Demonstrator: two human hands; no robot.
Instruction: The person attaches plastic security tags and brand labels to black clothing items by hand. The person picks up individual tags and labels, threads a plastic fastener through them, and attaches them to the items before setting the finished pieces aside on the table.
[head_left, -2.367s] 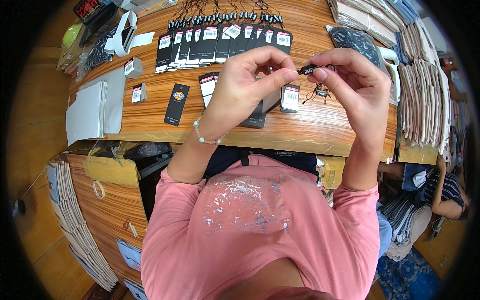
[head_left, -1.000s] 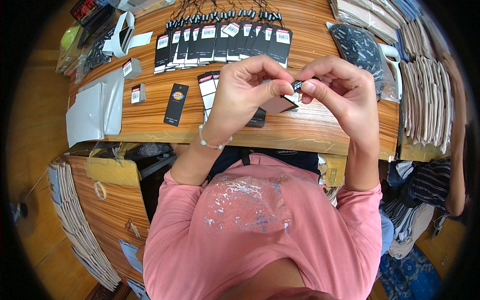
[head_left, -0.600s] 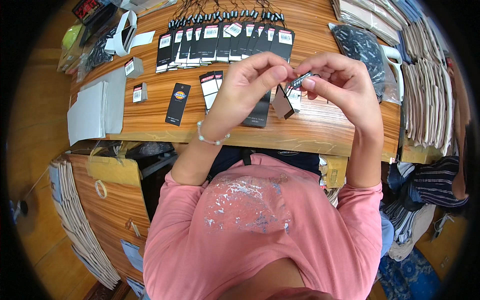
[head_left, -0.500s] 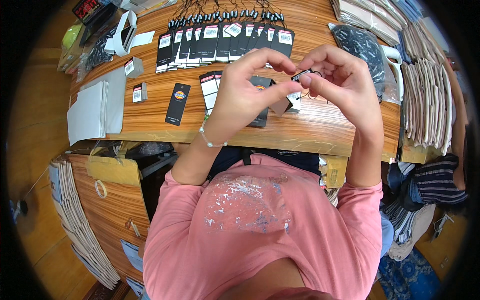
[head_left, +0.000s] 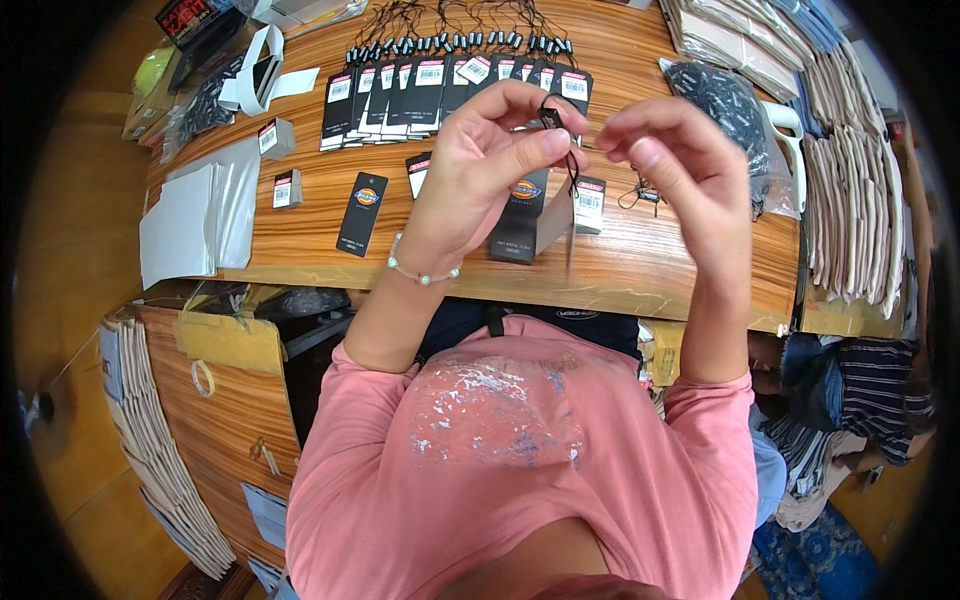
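Left hand (head_left: 480,165) raised above the desk (head_left: 640,270), fingers (head_left: 545,145) pinched narrow on a thin black string loop (head_left: 562,140) with a black hang tag (head_left: 527,215) hanging just beneath. Right hand (head_left: 680,170) just beside, fingers (head_left: 625,125) curled loosely, holding nothing clearly visible. Behind, a fanned row of black tags (head_left: 440,85) near the far edge; single tag (head_left: 362,213) lying left; white sheets (head_left: 190,215) beyond; folded paper bags (head_left: 850,190) stacked right.

Bright, even daylight across the wooden table (head_left: 300,240), soft glare on its varnish. Short, faint shadows under the left hand (head_left: 480,170) and right hand (head_left: 680,165). Heavy fisheye bending at the rim, black vignette in the corners. Slight blur on the fingertips (head_left: 555,145).
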